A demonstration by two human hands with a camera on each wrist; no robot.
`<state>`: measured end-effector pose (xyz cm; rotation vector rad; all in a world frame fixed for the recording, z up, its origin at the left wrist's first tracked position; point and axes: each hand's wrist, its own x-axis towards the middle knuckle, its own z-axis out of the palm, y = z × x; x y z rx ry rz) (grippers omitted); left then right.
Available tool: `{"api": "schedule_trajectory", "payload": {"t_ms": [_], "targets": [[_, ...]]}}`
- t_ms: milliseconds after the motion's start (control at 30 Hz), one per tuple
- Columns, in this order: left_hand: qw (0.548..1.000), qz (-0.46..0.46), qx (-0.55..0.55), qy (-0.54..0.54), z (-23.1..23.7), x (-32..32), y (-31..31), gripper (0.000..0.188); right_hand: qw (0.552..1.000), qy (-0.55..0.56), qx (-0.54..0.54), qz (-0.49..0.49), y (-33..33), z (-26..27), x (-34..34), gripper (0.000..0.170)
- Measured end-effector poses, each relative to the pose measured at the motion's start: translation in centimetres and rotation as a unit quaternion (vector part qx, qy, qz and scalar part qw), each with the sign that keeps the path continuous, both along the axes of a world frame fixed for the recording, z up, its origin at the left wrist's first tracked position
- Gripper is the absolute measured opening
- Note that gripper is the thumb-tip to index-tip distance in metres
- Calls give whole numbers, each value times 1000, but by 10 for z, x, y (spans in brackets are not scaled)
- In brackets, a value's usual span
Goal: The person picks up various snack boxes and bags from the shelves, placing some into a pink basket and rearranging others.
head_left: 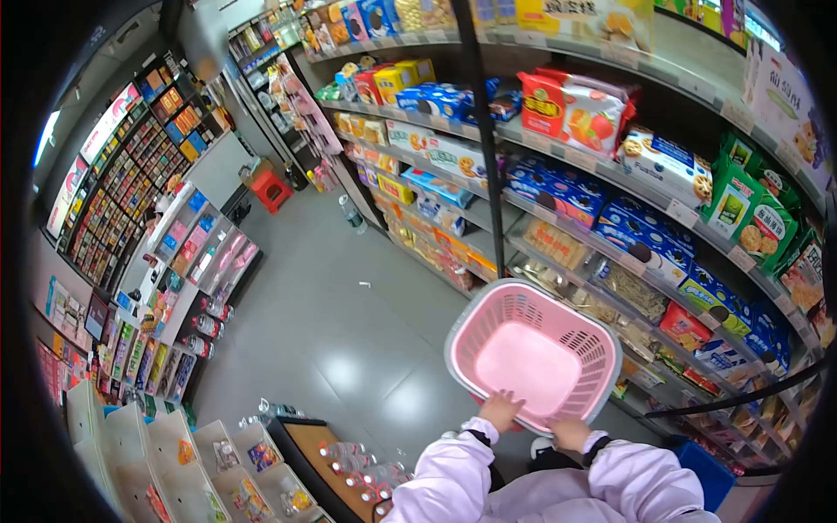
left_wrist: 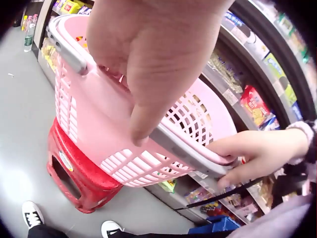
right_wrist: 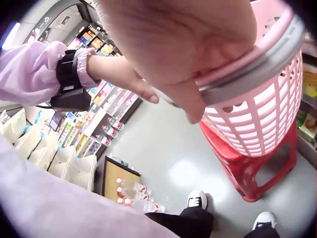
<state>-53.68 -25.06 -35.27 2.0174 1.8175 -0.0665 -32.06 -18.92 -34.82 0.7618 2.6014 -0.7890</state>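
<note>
Grip: left hand (head_left: 500,410) curled over the near rim of a pink slotted plastic basket with grey handle (head_left: 527,362), thumb outside; right hand (head_left: 571,433) grips the rim likewise, further right. Basket sits right of centre in the head view; its pink floor shows bare, no goods inside. Beneath, a red plastic stool (left_wrist: 81,171), apparently bearing it; contact only partly visible.

Step, as judged: setting or steadying the basket on the stool. Next move, if a lift or shift, probably calls for an even two-handed hold, basket level.

Outward: lower left of the head view, cream open-topped bins (head_left: 166,431) hold a few bright wrapped packets (head_left: 185,451); nearby, clear red-capped bottles (head_left: 381,473) by a black-edged wooden-topped bench (head_left: 311,433). Upper right, shelves (head_left: 621,56) carry blue snack boxes (head_left: 643,244) and green snack bags (head_left: 750,205).
</note>
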Motion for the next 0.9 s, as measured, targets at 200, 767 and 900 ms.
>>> {"api": "schedule_trajectory", "payload": {"t_ms": [200, 767, 900], "targets": [[982, 33, 103, -153, 53, -86, -60, 63, 991, -117, 32, -64, -15, 24, -43, 49], [943, 174, 23, -283, 149, -281, -235, 52, 994, 38, -30, 102, -78, 156, -275, 37], [947, 174, 70, -260, 143, -299, -248, 54, 988, 92, -39, 118, -75, 144, -293, 33]]}}
